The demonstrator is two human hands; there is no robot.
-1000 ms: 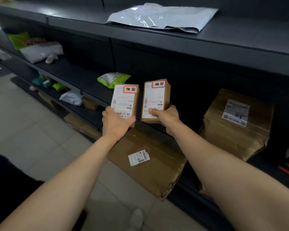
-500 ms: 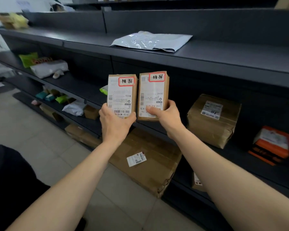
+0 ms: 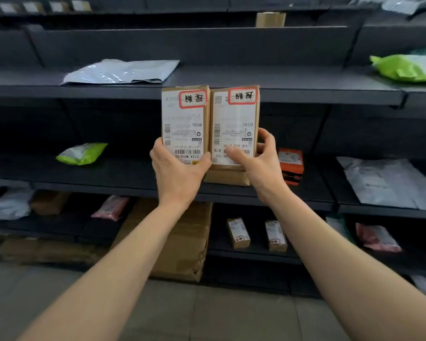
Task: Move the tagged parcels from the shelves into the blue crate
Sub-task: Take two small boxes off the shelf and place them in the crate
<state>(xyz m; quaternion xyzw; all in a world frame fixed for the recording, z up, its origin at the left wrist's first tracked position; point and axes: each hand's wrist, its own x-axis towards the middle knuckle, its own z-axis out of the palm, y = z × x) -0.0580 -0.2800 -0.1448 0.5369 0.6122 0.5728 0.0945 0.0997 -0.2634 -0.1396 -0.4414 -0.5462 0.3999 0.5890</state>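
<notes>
Left hand [image 3: 178,172] gripping left tagged parcel [image 3: 185,124], right hand [image 3: 262,163] gripping right tagged parcel [image 3: 234,126], side by side, upright

Both arms outstretched, left hand [image 3: 180,173] gripping, right hand [image 3: 261,166] gripping, fingers [image 3: 266,136] curled

Dim, cool light from above; shelf recesses fall into deep shadow. Soft sheen on grey mailer [image 3: 119,71]. Wide-angle bend curves shelf edges toward corners. Periphery smeared with blur; centre labels sharpest, forearms evenly lit
</notes>
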